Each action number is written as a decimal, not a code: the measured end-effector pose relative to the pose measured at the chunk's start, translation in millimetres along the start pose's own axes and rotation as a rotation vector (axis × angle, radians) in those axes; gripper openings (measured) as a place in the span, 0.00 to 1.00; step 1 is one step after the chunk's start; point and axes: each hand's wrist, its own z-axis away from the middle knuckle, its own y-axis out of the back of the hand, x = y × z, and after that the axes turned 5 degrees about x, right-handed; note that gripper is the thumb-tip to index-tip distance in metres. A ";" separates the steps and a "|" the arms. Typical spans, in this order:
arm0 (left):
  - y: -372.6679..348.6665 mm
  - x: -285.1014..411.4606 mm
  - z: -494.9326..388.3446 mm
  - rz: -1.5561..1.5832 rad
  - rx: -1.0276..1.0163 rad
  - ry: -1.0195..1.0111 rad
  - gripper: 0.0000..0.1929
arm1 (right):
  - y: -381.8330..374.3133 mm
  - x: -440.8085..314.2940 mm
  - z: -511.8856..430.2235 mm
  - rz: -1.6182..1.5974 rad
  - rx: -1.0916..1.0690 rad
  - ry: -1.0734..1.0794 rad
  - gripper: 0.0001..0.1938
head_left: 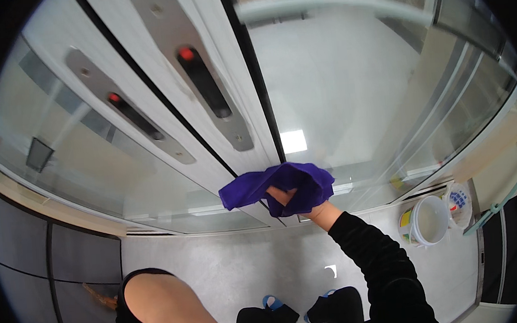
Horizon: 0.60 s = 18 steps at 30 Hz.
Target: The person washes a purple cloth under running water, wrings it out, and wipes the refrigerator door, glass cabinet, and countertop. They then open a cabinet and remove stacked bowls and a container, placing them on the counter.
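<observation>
My right hand [284,196] holds a purple cloth [305,180], which wraps over most of the fingers. The cloth lies against the lower part of a white-framed sliding glass door [353,95], across the stile and the edge of the pane. Above it, the two meeting stiles each carry a metal plate with a black recessed latch and a red spot: a right latch plate [204,81] and a left latch plate [134,114]. My left forearm [174,304] is bare and bent back toward me; the left hand itself is out of view.
A white plastic bucket [429,221] stands on the floor at right, beside a second white tub [458,205]. A teal cord [499,206] hangs near the right wall. Grey cabinet panels [23,234] stand at left. My feet are in blue slippers [273,302] on pale flooring [221,264].
</observation>
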 end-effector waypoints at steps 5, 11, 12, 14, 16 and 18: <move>-51.6 33.7 -22.7 0.191 -0.194 0.115 0.15 | 63.1 -38.4 -44.8 0.392 -0.086 0.095 0.22; -110.8 70.4 -56.9 0.315 -0.467 0.274 0.18 | 138.5 -96.1 -107.8 0.565 0.088 0.402 0.22; -118.4 74.3 -63.3 0.344 -0.511 0.300 0.19 | 151.9 -104.7 -117.3 0.599 0.108 0.431 0.22; -132.5 83.0 -75.2 0.399 -0.593 0.347 0.20 | 171.6 -116.4 -131.8 0.605 0.070 0.385 0.22; -146.7 93.8 -83.6 0.424 -0.669 0.405 0.21 | 180.1 -128.0 -146.4 0.631 0.078 0.410 0.22; -160.9 102.8 -89.2 0.451 -0.744 0.465 0.22 | 193.4 -138.5 -160.8 0.636 0.053 0.426 0.20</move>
